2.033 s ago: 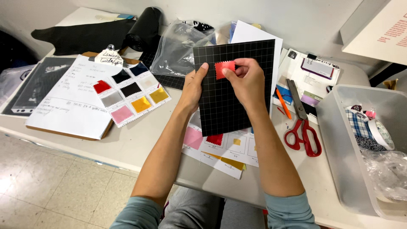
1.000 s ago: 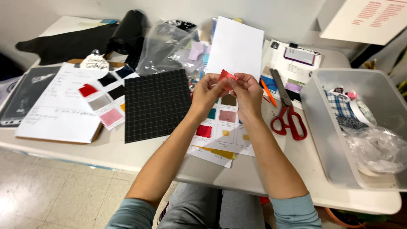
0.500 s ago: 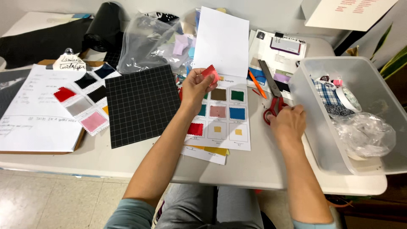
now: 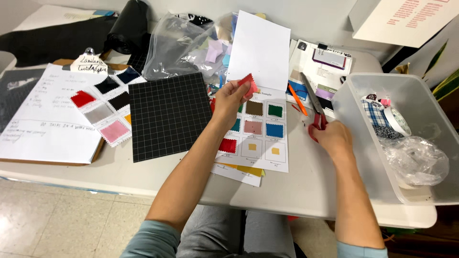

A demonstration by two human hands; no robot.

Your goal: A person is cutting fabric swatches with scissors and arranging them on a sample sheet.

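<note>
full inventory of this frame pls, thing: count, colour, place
red fabric swatch: 1, red, pinched in the left hand above the sample sheet
scissors: 1, red handles, on the table under the right hand
sample sheet: 1, white with coloured fabric squares, table centre
grid mat: 1, black, left of the sample sheet
blank paper: 1, white, behind the sample sheet
clipboard sheet: 1, white with swatches on its right side, far left
plastic bag: 1, clear, holds fabric scraps, table rear
orange pen: 1, orange, left of the scissors
bin: 1, clear plastic, right edge, holds tape, plaid fabric and a bag
table: 1, white
left hand: 1, fingers shut on the swatch
right hand: 1, on the scissors handles
</note>
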